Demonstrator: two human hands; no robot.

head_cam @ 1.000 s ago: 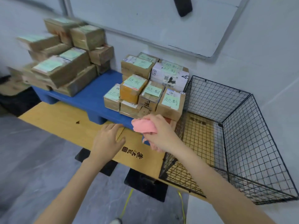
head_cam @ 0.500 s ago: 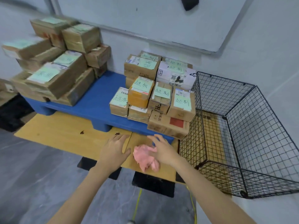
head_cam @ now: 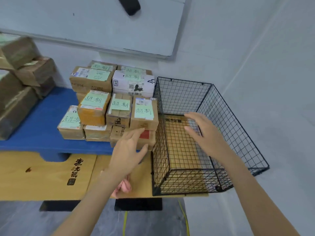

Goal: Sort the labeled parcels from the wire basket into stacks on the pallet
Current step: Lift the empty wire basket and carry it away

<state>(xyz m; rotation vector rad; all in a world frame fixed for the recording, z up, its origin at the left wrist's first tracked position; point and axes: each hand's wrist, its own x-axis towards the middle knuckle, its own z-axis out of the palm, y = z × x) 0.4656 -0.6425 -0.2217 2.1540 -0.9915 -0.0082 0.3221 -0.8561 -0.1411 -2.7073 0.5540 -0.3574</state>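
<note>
the pink cloth (head_cam: 124, 186) that the right hand (head_cam: 203, 133) held up by the edge of the blue pallet (head_cam: 46, 133) a second ago, and was lowering half a second ago, now lies let go on the wooden table (head_cam: 42, 176), partly hidden under the left forearm. both hands have left it and moved toward the wire basket (head_cam: 179, 96). the right hand hovers over the inside of the basket with its fingers spread and straight, gripping nothing. the left hand (head_cam: 129, 150), which rested flat on the table before, is now lifted just outside the basket's left wall, fingers extended and thumb apart, empty too, its fingertips near the lowest front box of the near stack; whether they touch it i cannot tell. the labeled parcels (head_cam: 117, 103) sit on the pallet, the near stack with green notes on top just beside the basket's left wall, and a second stack (head_cam: 18, 82) well apart at the left edge, blurred. through the basket's mesh only the table's wood shows, no parcel. so, as i judge it, the sorting looks done or all but done: the cloth is put aside, and the two free hands on either side of the basket wall suggest the next move concerns the basket itself or a last straightening of the near stack. the risk there is small, mainly nudging the front boxes off their pile.
</note>
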